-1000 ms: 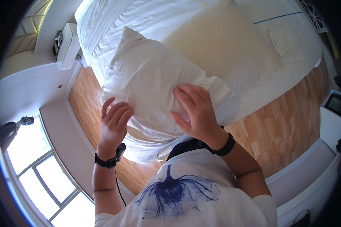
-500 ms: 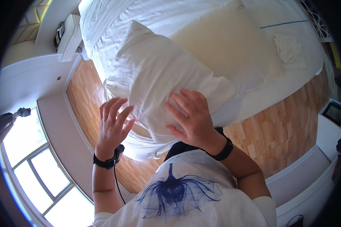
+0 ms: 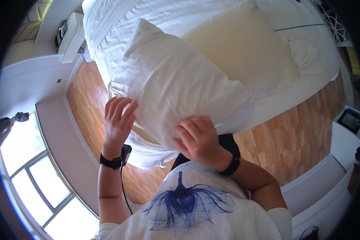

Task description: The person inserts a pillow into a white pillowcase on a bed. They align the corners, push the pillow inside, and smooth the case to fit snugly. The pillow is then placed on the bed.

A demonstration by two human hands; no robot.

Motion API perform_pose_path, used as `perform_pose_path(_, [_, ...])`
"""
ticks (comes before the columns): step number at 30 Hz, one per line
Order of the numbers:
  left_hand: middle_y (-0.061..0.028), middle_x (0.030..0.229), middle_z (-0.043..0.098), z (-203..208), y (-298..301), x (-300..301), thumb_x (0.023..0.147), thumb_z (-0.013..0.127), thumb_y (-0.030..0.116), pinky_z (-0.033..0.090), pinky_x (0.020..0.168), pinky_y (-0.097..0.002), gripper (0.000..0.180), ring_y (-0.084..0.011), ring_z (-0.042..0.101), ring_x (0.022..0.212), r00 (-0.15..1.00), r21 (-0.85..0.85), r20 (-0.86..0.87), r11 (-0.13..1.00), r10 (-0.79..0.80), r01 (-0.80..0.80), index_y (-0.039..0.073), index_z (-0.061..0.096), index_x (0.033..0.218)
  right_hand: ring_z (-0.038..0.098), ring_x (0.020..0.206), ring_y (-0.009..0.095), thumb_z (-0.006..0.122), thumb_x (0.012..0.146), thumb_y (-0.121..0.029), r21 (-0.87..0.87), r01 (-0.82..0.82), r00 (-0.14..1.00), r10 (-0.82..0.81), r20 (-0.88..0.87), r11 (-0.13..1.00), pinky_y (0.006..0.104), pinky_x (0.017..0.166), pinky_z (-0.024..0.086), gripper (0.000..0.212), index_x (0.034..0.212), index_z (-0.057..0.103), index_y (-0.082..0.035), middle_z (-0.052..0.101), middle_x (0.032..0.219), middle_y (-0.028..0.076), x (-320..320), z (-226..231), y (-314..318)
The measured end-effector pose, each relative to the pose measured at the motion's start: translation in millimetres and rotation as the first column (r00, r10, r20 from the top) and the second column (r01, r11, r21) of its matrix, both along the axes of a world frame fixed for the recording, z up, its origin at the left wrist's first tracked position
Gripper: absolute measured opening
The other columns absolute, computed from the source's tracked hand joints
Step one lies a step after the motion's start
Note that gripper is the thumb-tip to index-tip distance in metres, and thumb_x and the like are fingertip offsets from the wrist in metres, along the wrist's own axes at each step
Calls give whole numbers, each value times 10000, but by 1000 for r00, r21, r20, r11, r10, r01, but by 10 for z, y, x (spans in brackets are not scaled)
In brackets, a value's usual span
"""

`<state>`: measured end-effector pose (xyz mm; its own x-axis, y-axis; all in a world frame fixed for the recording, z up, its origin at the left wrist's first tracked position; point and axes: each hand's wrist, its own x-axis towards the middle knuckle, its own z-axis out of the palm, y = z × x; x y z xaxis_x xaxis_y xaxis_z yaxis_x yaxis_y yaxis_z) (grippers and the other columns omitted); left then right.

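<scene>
A plump white pillow (image 3: pixel 168 76) lies tilted across the near side of the bed in front of me. Beside its left edge is my left hand (image 3: pixel 120 118), fingers bent and a little apart, the tips at the fabric. My right hand (image 3: pixel 200 138) rests against the pillow's near right part. Its fingers curl down and the thumb stands apart from them; no fabric is visibly pinched. Behind the pillow, to the right, lies a cream fluffy cushion (image 3: pixel 240 48), partly covered by it.
The white bed (image 3: pixel 276 108) fills the far side. A small folded white cloth (image 3: pixel 304 52) lies at its right. Around it runs a wooden floor (image 3: pixel 284 140). At left are a window (image 3: pixel 52 180) and a white cabinet (image 3: pixel 73 38); a white stand (image 3: pixel 344 134) is at right.
My right hand has drawn down toward the pillow's near edge, its fingers curling more. My left hand has risen slightly along the left edge. The pillow looks smoother and fuller.
</scene>
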<state>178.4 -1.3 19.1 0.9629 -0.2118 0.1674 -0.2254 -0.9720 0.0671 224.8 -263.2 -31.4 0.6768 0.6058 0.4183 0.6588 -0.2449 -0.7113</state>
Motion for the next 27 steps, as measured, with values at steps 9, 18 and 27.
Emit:
perform_pose_path(9, [-102,863,638,161,217,-228,742,615,-120,526,913,-444,194,-302,645,862,992,-206,-126,978,12,-38,8,618,888,556,863,222,646,724,-133,-36,-27,987,33,158,999,366,779,452,225,918,671,-22,589,949,77,-148,-81,91])
perform_pose_path(18, [-94,894,649,-147,419,-318,788,588,-80,465,874,-417,192,-317,615,882,978,-119,-175,984,113,-135,44,610,933,575,867,224,645,714,-127,-69,-53,973,67,219,996,360,792,466,199,876,664,-13,601,887,75,-272,-79,186])
perform_pose_path(27, [-99,944,644,-245,256,-253,785,626,-57,463,890,-438,215,-324,605,943,975,-48,-109,978,196,-202,47,604,972,588,769,232,624,711,-91,72,-159,986,155,60,985,356,727,510,158,852,647,-22,569,803,76,-402,-176,153])
